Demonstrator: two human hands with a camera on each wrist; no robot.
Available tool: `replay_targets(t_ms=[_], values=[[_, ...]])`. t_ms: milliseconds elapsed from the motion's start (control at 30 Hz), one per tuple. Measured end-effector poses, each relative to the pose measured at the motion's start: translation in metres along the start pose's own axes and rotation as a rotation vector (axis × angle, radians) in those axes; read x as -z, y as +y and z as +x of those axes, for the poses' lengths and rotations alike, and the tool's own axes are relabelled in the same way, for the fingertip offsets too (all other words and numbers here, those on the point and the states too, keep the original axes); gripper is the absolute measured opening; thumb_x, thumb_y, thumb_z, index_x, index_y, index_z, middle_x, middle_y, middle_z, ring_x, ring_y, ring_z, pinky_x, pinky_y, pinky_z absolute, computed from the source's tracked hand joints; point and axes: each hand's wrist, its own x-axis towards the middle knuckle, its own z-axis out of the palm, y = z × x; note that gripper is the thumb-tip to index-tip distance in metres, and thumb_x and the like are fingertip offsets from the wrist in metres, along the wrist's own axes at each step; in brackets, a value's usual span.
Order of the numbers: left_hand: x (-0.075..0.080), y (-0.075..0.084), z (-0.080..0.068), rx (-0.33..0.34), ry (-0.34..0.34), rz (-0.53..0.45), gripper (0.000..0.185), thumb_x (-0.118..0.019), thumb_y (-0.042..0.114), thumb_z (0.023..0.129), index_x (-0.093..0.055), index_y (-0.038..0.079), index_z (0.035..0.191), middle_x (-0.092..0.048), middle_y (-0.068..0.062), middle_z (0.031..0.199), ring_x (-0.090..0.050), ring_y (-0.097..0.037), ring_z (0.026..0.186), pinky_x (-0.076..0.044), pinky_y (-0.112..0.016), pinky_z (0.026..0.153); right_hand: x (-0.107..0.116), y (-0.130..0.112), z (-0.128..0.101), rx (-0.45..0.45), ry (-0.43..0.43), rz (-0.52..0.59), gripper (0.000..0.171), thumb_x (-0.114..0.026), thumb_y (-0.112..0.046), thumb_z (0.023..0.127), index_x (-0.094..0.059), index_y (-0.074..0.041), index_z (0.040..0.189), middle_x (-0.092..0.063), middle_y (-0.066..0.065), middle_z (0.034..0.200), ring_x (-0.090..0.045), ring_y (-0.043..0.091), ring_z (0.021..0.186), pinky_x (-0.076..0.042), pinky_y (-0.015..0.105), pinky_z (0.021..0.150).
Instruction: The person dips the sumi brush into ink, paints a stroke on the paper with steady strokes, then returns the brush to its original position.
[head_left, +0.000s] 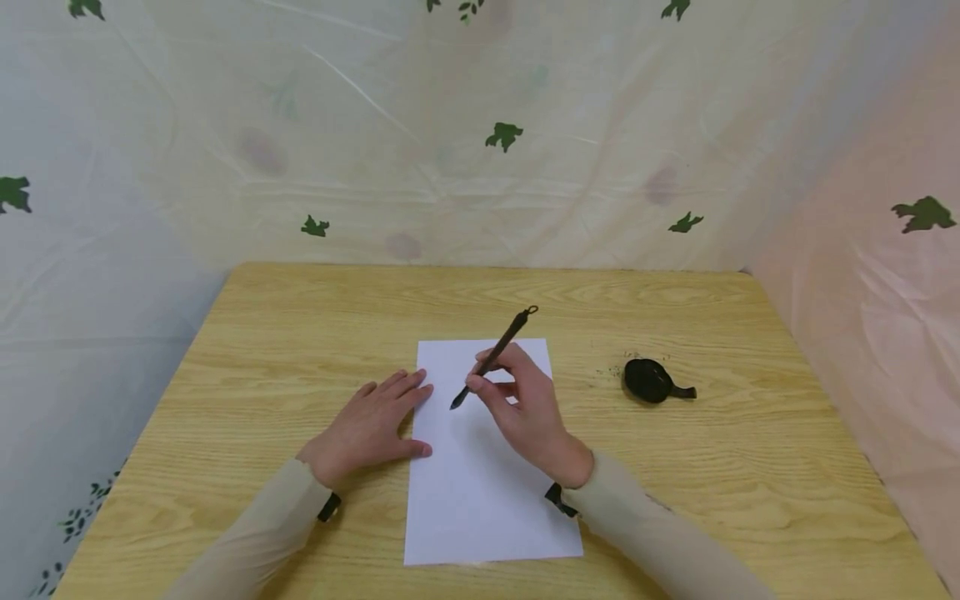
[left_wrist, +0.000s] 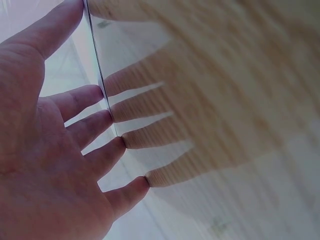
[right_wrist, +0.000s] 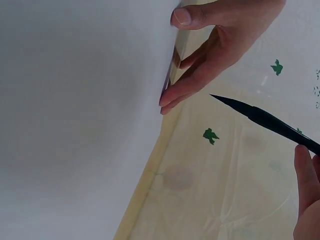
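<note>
A dark brush (head_left: 501, 346) with a hanging loop at its top end slants in my right hand (head_left: 528, 408), pinched between thumb and fingers. Its pointed dark tip (right_wrist: 227, 101) hovers over the white sheet of paper (head_left: 480, 500), which bears no visible marks. Along the sheet's left edge, my left hand (head_left: 371, 429) lies with spread fingers, the fingertips and thumb resting on the paper's margin. In the left wrist view the fingertips (left_wrist: 135, 192) of that hand touch the surface, palm raised off it.
To the right of the paper sits a small black dish (head_left: 647, 381) with a short handle, dark specks scattered beside it. Everything rests on a wood-grain table (head_left: 300, 317). Pale curtains (head_left: 420, 167) with green bird shapes hang behind and at both sides.
</note>
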Motion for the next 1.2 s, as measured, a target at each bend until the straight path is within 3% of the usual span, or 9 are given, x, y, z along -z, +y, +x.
replay_targets(t_ms=[200, 433, 733, 1200], values=[[0.001, 0.001, 0.0, 0.007, -0.009, -0.006, 0.086, -0.078, 0.053, 0.089, -0.047, 0.01, 0.156, -0.031, -0.008, 0.168, -0.026, -0.036, 0.155, -0.025, -0.067, 0.118, -0.006, 0.001, 0.002, 0.003, -0.047, -0.029, 0.026, -0.071, -0.008, 0.097, -0.058, -0.002, 0.119, -0.067, 0.011, 0.102, -0.071, 0.027, 0.095, -0.062, 0.027, 0.07], [0.002, 0.001, 0.0, 0.008, -0.009, -0.007, 0.086, -0.079, 0.053, 0.088, -0.047, 0.011, 0.156, -0.032, -0.008, 0.168, -0.025, -0.036, 0.155, -0.025, -0.067, 0.118, -0.013, 0.004, 0.001, -0.002, -0.094, -0.042, 0.034, -0.074, 0.01, 0.089, -0.058, -0.001, 0.117, -0.066, 0.011, 0.103, -0.071, 0.027, 0.096, -0.061, 0.026, 0.071], [0.002, 0.001, 0.001, 0.014, -0.013, -0.009, 0.086, -0.08, 0.052, 0.088, -0.047, 0.01, 0.156, -0.033, -0.008, 0.168, -0.024, -0.035, 0.155, -0.024, -0.068, 0.118, -0.021, 0.006, 0.0, -0.048, -0.142, -0.053, 0.029, -0.072, 0.005, 0.093, -0.058, -0.003, 0.117, -0.065, 0.01, 0.107, -0.07, 0.026, 0.1, -0.061, 0.025, 0.072], [0.002, 0.001, 0.001, 0.021, -0.009, -0.011, 0.088, -0.08, 0.052, 0.087, -0.045, 0.012, 0.158, -0.032, -0.008, 0.168, -0.024, -0.035, 0.156, -0.023, -0.068, 0.118, -0.027, 0.011, -0.003, -0.046, -0.184, -0.09, 0.03, -0.073, 0.002, 0.094, -0.058, -0.002, 0.119, -0.064, 0.011, 0.109, -0.068, 0.024, 0.101, -0.061, 0.024, 0.075]])
